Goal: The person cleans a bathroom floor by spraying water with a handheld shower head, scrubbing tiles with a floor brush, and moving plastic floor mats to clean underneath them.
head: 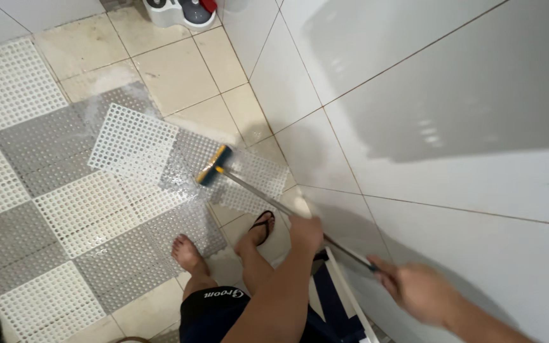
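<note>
Down at the lower middle of the frame, the left hand (305, 230) is wrapped around the long metal handle (268, 201) of a scrub brush, fingers curled shut on it. Lower right, the right hand (417, 291) grips the far end of that same handle, closed tight, a bit blurred. The brush head (214, 166), blue and yellow, sits just left of centre, pressed onto the perforated floor mats (96, 209), a checker of white and grey squares filling the left half. One white mat square (133, 143) lies askew atop the others, just left of the brush head. Wet foam shows around the bristles. Two feet below centre, the one nearer the wall in a black flip-flop (263, 223). The white tiled wall (452, 95) fills the right.
</note>
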